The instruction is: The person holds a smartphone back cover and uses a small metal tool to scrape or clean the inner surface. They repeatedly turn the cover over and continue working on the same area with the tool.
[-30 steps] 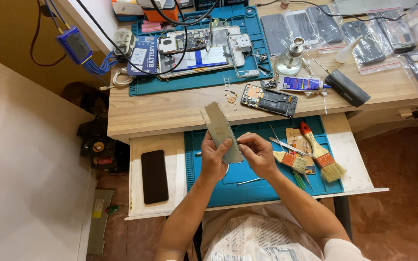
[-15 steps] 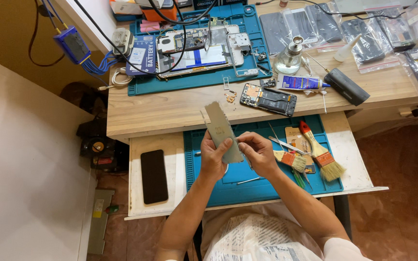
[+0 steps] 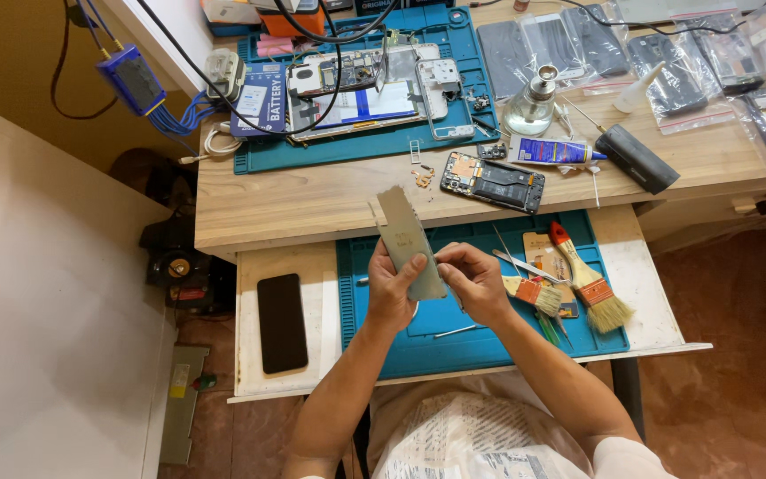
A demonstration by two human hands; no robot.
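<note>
Grey flat panel (image 3: pixel 408 239) held in left hand (image 3: pixel 390 288) grip (right hand (image 3: pixel 472 279) pinching its edge)

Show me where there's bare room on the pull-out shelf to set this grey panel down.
Bare white shelf lies between the black phone and the blue mat, and the mat's near strip is open. Right of the hands, the brushes and tweezers crowd it. The left hand holds the grey panel.
</note>
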